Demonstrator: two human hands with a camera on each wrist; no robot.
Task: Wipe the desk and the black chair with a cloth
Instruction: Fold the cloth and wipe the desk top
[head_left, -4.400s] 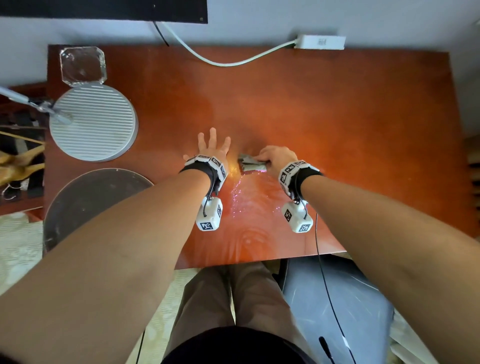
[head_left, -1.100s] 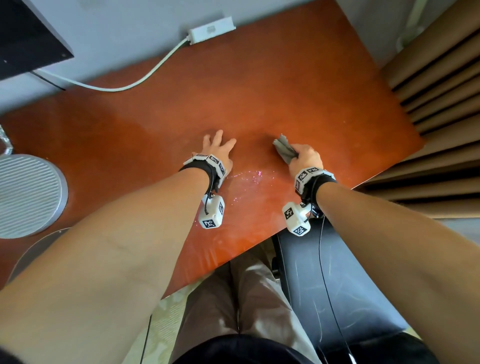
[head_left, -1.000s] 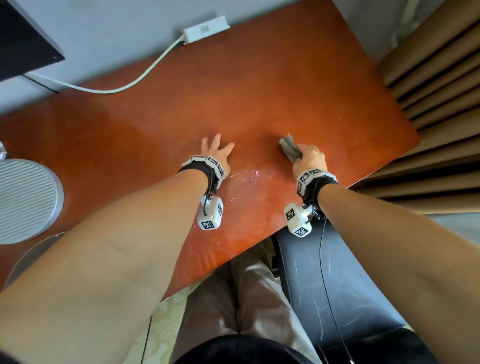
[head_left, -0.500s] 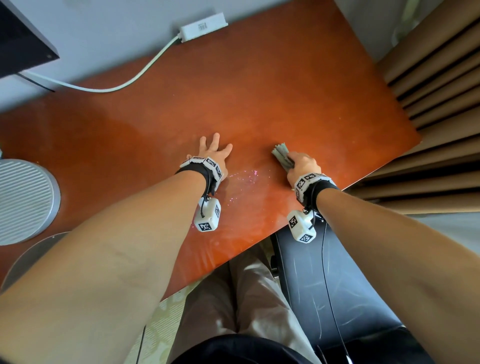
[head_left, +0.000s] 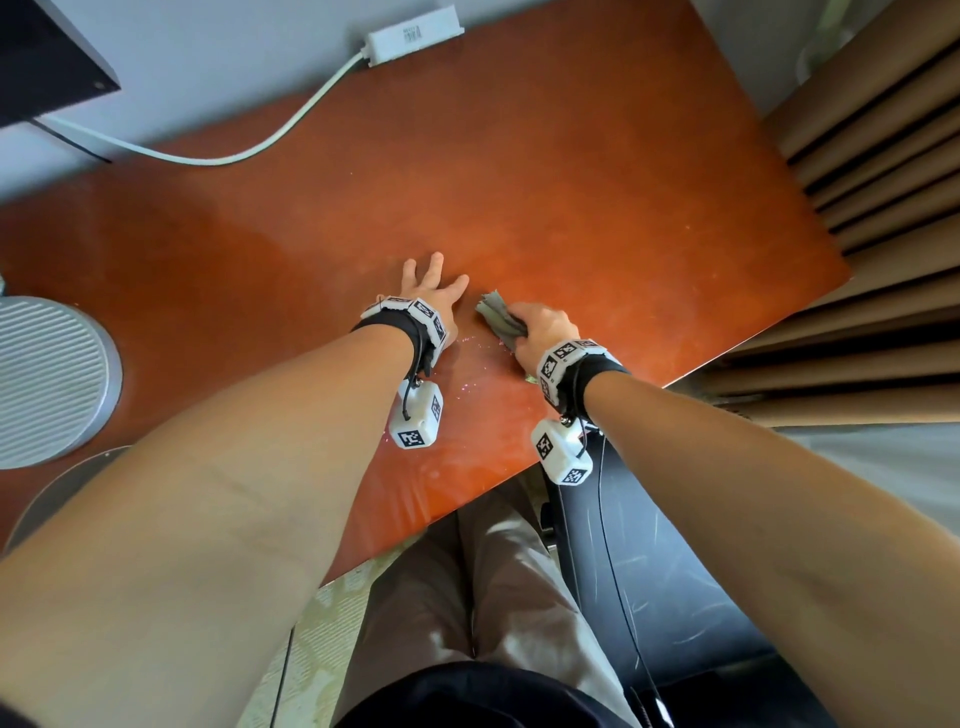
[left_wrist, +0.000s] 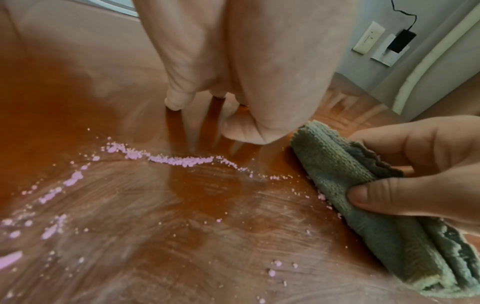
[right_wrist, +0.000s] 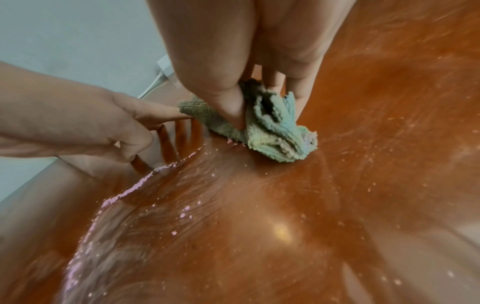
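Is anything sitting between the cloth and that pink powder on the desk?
Nothing visible: only bare desk lies between the cloth in the right hand and the pink powder. The left hand rests flat just beyond the powder line.

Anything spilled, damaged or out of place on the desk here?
Yes: pink powdery crumbs lie scattered in a curved line on the desk, between the flat left hand and the cloth gripped by the right hand. Nothing looks damaged.
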